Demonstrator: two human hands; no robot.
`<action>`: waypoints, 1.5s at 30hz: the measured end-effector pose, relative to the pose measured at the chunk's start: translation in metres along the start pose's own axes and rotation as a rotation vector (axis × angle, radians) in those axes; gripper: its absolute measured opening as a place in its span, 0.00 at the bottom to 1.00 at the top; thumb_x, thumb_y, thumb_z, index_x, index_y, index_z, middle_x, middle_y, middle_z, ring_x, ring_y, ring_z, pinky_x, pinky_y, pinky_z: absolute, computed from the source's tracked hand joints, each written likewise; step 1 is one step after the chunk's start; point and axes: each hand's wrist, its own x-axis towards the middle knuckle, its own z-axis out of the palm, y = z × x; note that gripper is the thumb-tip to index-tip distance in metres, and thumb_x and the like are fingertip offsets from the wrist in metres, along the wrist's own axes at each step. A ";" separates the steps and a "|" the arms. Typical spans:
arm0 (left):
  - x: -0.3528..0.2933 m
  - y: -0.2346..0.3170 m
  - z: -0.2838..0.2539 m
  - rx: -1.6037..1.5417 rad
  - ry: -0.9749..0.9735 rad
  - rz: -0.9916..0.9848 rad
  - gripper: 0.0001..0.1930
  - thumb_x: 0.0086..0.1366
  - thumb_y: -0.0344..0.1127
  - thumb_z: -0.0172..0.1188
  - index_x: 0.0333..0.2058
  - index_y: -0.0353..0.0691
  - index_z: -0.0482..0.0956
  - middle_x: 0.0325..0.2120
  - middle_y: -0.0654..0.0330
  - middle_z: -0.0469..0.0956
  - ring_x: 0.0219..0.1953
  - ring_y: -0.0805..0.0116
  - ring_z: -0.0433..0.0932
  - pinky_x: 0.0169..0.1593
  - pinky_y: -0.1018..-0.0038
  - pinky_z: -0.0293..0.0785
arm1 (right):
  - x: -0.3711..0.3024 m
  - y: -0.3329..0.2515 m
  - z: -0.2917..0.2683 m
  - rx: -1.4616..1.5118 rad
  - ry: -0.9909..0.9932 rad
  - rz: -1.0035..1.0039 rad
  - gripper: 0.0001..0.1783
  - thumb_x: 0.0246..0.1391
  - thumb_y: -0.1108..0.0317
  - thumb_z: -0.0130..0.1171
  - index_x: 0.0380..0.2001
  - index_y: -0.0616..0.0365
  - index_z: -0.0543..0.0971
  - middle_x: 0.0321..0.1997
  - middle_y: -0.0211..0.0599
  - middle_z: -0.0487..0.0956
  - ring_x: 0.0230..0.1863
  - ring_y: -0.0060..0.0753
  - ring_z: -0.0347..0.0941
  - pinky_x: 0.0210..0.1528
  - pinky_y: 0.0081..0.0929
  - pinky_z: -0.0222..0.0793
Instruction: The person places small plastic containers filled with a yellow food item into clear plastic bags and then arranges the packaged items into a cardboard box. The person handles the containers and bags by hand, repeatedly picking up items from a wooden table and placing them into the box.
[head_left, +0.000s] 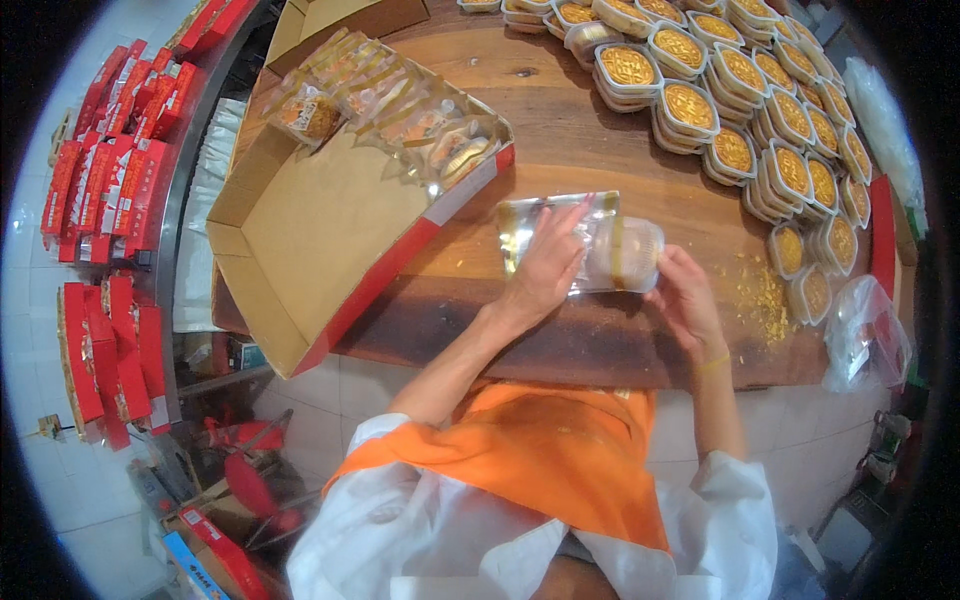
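Observation:
A clear plastic bag with gold edging [519, 232] lies on the wooden table in front of me. My left hand [545, 268] rests across it, fingers stretched forward and gripping its film. A ribbed clear plastic tray [640, 250] sits at the bag's right side, partly overlapped by film with a gold strip. My right hand [688, 302] pinches the tray's right edge between thumb and fingers. What the tray contains is not clearly visible.
Left of my hands stands an open cardboard box [325, 240] with several bagged mooncakes [400, 105] along its far side. Stacks of mooncakes in plastic trays [740, 110] cover the table's far right. Crumbs [762, 300] and a clear plastic bag [868, 335] lie near the right edge. Red boxes [125, 190] stand far left.

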 end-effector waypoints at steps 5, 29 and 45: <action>0.017 0.010 -0.013 -0.137 -0.064 0.089 0.04 0.62 0.26 0.48 0.36 0.37 0.64 0.55 0.46 0.62 0.60 0.50 0.58 0.62 0.56 0.46 | -0.014 -0.011 0.018 -0.439 -0.041 -0.105 0.10 0.56 0.66 0.51 0.39 0.59 0.72 0.37 0.33 0.74 0.32 0.26 0.71 0.31 0.24 0.70; 0.033 0.086 -0.095 -0.137 -0.051 -0.391 0.32 0.47 0.42 0.67 0.48 0.35 0.64 0.41 0.50 0.68 0.45 0.53 0.68 0.50 0.69 0.64 | -0.046 -0.093 0.127 -1.449 -0.210 -1.457 0.11 0.42 0.80 0.57 0.33 0.61 0.74 0.33 0.42 0.75 0.29 0.35 0.71 0.31 0.23 0.68; -0.011 -0.229 -0.295 0.460 0.662 -0.548 0.25 0.53 0.32 0.63 0.49 0.33 0.66 0.37 0.59 0.71 0.35 0.73 0.72 0.41 0.76 0.71 | 0.003 -0.083 0.022 -1.175 0.093 -0.683 0.09 0.51 0.75 0.54 0.38 0.64 0.73 0.33 0.35 0.73 0.31 0.24 0.70 0.35 0.20 0.66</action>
